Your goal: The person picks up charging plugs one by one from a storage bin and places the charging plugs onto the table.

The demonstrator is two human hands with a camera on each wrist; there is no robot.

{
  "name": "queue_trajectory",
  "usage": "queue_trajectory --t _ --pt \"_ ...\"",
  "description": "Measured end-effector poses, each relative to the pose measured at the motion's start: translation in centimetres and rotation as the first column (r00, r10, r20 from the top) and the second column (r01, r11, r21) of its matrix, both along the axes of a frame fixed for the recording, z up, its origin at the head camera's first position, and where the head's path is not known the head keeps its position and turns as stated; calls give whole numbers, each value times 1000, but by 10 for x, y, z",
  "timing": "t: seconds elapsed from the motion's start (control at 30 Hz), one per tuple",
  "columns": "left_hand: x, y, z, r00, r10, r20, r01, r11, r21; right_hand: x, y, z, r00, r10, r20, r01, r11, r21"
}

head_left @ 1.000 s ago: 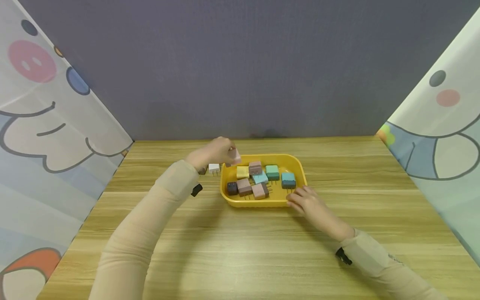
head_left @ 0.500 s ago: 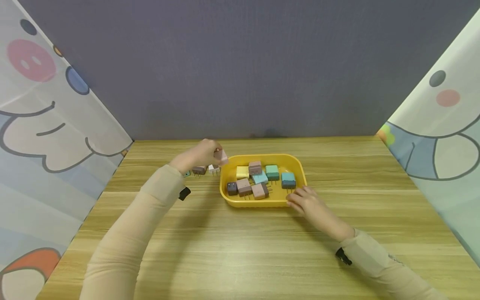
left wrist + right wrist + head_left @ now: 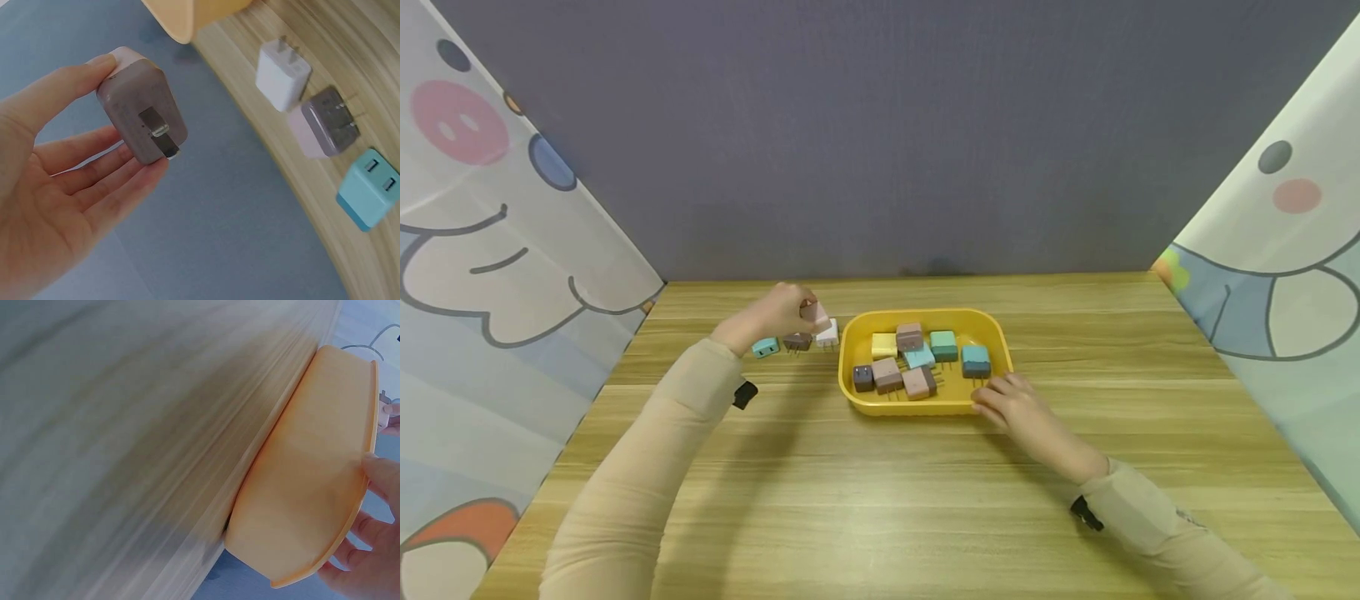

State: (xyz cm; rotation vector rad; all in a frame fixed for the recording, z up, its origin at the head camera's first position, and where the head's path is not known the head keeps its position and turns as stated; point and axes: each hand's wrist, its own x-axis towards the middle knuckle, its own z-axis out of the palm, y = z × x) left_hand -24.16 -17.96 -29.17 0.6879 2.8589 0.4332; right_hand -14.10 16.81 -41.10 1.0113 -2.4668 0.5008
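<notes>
Thumb and fingertips of my left hand (image 3: pixel 778 315) pinch a pink and grey-brown plug charger (image 3: pixel 140 112), held above the table left of the yellow bin (image 3: pixel 925 408). Its two flat metal prongs show in the left wrist view. Below and beside that hand, a white charger (image 3: pixel 827 335), a pink-and-brown charger (image 3: pixel 797 342) and a teal charger (image 3: pixel 766 347) lie in a row on the wood. My right hand (image 3: pixel 1018 414) grips the bin's near right rim, thumb outside and fingers over the edge in the right wrist view.
Several chargers lie in the bin, among them a yellow one (image 3: pixel 884 345), a green one (image 3: pixel 943 345), a blue one (image 3: pixel 976 361) and a black one (image 3: pixel 863 378). A grey panel (image 3: pixel 910 150) stands behind the wooden table (image 3: pixel 880 500); printed cloths hang on both sides.
My left hand has moved left with the charger, from over the bin's left rim to above the row of chargers, uncovering the teal one. My right hand stays on the rim.
</notes>
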Motion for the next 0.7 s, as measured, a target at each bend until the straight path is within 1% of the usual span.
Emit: queue_trajectory --t 0.13,0.27,0.4,0.57,0.7 --pt "2 -7 -2 1000 7 -11 -7 1000 12 1 0 0 1000 -3 7 3 1000 7" --pt "2 -14 -4 1000 28 1 -28 1000 7 1 0 0 1000 -6 18 6 1000 10" --pt "2 -22 -7 999 50 10 -50 999 2 1 0 -1 1000 -8 13 8 1000 6" --pt "3 -31 -11 998 68 -17 -68 998 -10 1 0 -1 1000 -7 6 7 1000 3" --pt "3 -40 -15 996 90 -26 -90 996 -11 1 0 0 1000 -16 24 16 1000 12"
